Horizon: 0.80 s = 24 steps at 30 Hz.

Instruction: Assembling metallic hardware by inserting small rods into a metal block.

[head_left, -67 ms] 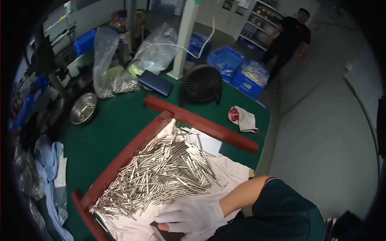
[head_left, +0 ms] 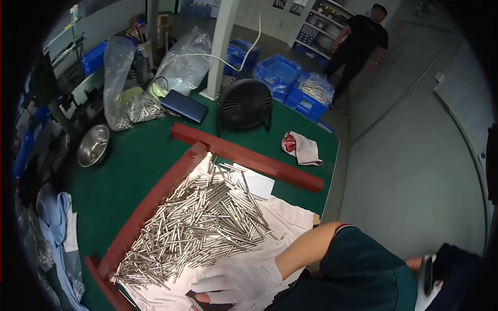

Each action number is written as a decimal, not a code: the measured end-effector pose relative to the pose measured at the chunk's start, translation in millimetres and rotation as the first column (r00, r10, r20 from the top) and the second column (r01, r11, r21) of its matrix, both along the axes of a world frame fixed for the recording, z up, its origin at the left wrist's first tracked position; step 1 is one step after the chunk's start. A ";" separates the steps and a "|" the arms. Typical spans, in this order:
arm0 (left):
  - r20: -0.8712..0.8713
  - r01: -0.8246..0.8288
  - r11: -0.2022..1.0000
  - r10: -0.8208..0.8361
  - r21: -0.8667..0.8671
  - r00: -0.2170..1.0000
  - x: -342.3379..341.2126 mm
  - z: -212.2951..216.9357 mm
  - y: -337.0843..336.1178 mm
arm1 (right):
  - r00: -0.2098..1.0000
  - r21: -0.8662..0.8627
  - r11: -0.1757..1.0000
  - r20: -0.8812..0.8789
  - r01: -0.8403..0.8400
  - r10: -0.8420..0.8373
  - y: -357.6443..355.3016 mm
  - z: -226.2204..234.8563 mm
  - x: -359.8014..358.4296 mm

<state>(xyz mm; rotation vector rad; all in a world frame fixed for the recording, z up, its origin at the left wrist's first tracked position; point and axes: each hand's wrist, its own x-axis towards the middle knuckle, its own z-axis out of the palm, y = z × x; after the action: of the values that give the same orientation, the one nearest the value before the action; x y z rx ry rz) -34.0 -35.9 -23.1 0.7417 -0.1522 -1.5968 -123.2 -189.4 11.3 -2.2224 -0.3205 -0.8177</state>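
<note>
My right hand (head_left: 236,282), in a white glove with the thumb tip bare, lies low over the pale pink cloth (head_left: 282,212). Its thumb and fingers are closed on a dark flat piece (head_left: 210,305), whose kind I cannot make out; the glove and the picture's lower edge hide part of it. Just beyond the fingers spreads a large heap of thin silvery metal pins (head_left: 194,223), lying crisscross on the cloth. One short pin (head_left: 281,238) lies apart, beside my forearm. My left hand does not show.
Dark red bars (head_left: 249,158) border the heap on the green table (head_left: 124,171). A white paper (head_left: 259,184) lies beside the pins. Farther off are a black fan (head_left: 245,103), blue case (head_left: 185,106), metal bowl (head_left: 93,145) and rag (head_left: 306,147). A person (head_left: 358,46) stands beyond blue crates (head_left: 306,103).
The whole view has shifted, so the table and its things sit slightly farther left. My right hand keeps its hold on the dark flat piece. More shows at the lower right edge.
</note>
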 end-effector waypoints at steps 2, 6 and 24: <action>0.003 -0.006 0.999 0.006 0.053 1.000 -4.2 1.2 7.1 | 0.999 0.024 0.999 0.011 0.034 -0.034 3.9 1.4 -8.2; 0.069 -0.125 0.981 0.116 0.147 0.991 0.3 12.9 19.7 | 0.983 -0.004 0.998 -0.172 -0.064 0.063 -5.7 16.0 -2.8; 0.508 -0.618 0.718 0.420 0.321 0.752 -11.5 -30.5 117.5 | 0.968 -0.015 0.995 0.236 0.096 -0.089 17.5 -19.2 13.0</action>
<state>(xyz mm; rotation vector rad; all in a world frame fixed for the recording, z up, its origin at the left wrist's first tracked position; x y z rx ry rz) -45.6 81.5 -53.6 1.3663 0.1633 -0.8959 -110.3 -171.9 -7.8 -2.1804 -0.3442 -1.1382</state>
